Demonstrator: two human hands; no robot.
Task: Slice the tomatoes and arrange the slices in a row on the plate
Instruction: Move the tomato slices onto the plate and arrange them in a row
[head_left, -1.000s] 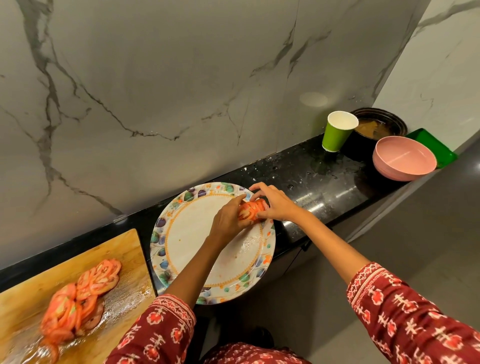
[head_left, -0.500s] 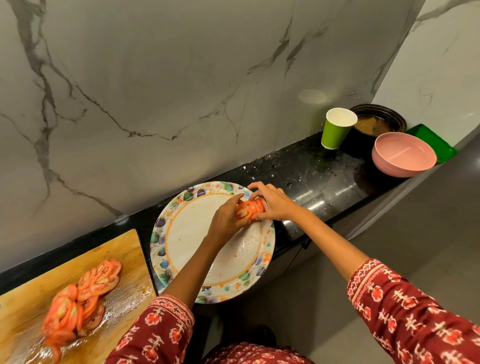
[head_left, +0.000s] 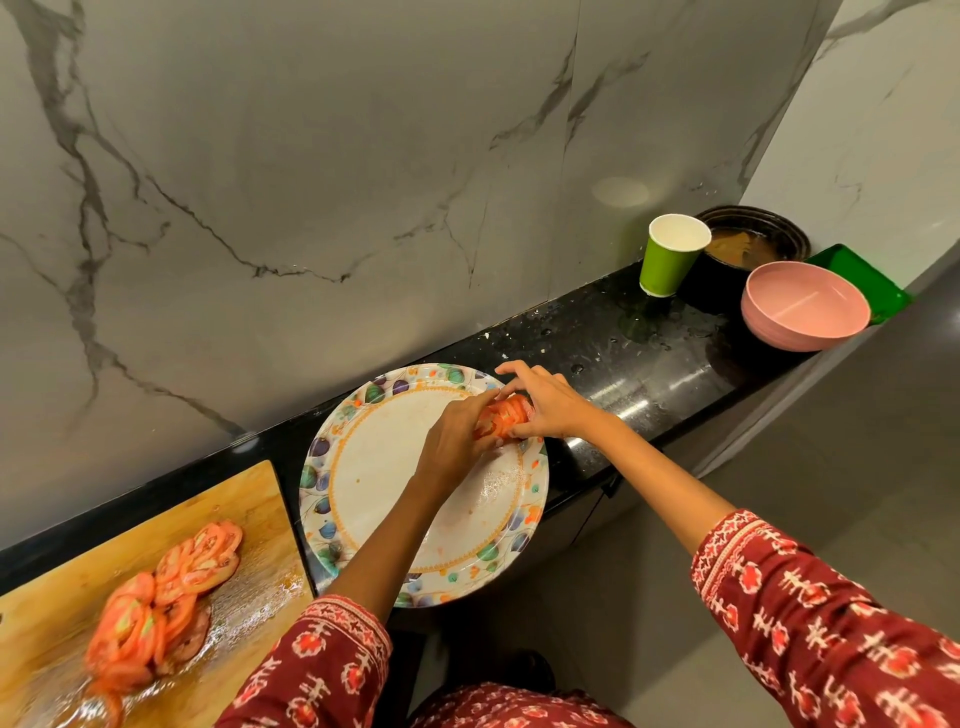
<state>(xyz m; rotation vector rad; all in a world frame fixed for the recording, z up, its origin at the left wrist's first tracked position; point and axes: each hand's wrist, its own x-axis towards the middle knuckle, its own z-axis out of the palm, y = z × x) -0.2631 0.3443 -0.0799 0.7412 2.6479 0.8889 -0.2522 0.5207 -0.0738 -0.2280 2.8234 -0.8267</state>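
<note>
Both hands (head_left: 545, 402) still clasped round the tomato stack (head_left: 505, 413) at the plate's (head_left: 374, 467) far rim, fingers (head_left: 483, 400) grasping, barely shifted.

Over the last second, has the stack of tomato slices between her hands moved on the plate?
No. The stack of slices stays at the plate's far right rim, gripped between the left hand and right hand.

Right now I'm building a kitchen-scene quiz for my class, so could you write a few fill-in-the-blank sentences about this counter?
1. Both hands, the left hand and the right hand, hold a bunch of tomato slices over the round floral-rimmed ____.
2. More cut tomato slices lie on the wooden ____.
3. The paper cup by the marble wall is ____ outside.
4. The empty round bowl is ____.

Missing: plate; cutting board; green; pink
</note>
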